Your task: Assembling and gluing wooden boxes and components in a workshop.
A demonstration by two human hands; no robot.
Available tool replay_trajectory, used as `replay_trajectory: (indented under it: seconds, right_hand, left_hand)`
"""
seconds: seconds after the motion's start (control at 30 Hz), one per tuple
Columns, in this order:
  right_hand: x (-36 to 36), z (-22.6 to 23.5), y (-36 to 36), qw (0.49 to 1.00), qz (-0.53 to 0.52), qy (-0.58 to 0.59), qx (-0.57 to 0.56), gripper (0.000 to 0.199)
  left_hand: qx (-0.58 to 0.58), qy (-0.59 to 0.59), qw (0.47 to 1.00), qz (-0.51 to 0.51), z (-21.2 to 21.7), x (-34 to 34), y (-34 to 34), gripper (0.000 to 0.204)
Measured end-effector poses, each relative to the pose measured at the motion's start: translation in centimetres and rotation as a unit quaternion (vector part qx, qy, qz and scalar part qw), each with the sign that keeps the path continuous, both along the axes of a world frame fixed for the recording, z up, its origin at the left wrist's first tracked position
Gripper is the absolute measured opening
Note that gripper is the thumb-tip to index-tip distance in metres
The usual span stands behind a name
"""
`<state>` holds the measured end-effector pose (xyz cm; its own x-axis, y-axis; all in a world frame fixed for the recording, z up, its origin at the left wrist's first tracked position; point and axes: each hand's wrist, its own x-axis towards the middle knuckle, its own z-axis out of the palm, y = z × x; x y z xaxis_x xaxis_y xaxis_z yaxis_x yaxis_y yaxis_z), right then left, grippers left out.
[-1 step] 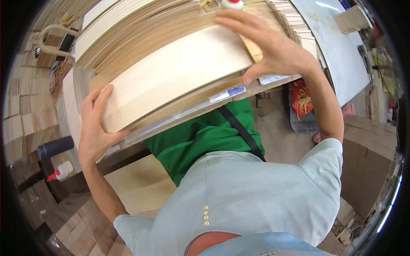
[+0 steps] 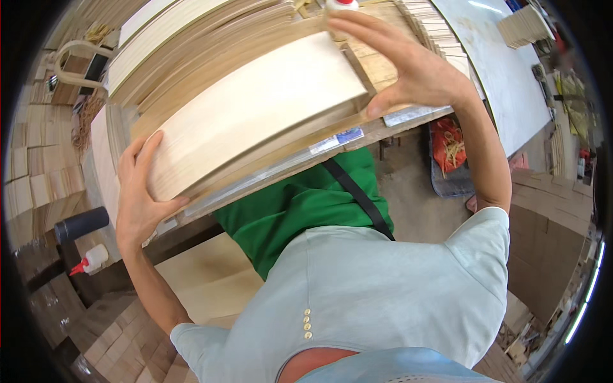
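A pale wooden board [image 2: 255, 108], long and slightly blurred, lies tilted over the front edge of a workbench [image 2: 383, 131]. My left hand [image 2: 137, 195] grips its near left end, thumb on top. My right hand [image 2: 408, 64] clasps its far right end with fingers spread over the edge. Under and behind the board are stacks of thin wooden sheets [image 2: 191, 45].
A glue bottle with a red tip [image 2: 92, 260] and a dark cylinder [image 2: 80, 223] stand at the left. Piles of small wood pieces [image 2: 45, 179] fill the left side. A red bag [image 2: 450, 150] lies on the floor at right, beside a white panel [image 2: 504, 70].
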<state>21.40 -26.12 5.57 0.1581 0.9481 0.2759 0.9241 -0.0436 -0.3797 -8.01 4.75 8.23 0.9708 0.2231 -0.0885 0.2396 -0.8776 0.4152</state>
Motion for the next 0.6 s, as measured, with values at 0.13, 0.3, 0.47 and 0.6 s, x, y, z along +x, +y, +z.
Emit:
replay_trajectory:
  seconds: [0.13, 0.3, 0.47, 0.6]
  right_hand:
    - [1.8, -2.6, -2.3, 0.991, -0.043, 0.110, -0.063, 0.110]
    - [1.8, -3.5, -1.9, 0.988, -0.045, 0.124, -0.080, 0.124]
    - [1.9, -3.8, -1.9, 0.985, -0.042, 0.141, -0.092, 0.122]
    - [1.9, -3.7, -1.6, 0.986, -0.029, 0.140, -0.090, 0.118]
  left_hand:
    - [-0.031, -0.012, 0.999, 0.029, -1.3, 0.5, 0.1, 0.098]
    - [-0.004, -0.004, 1.000, 0.005, -2.2, 1.7, -0.9, 0.098]
    - [0.006, -0.003, 1.000, 0.010, -2.6, 2.7, -1.8, 0.097]
    - [-0.005, -0.005, 1.000, 0.009, -2.5, 3.0, -1.8, 0.096]
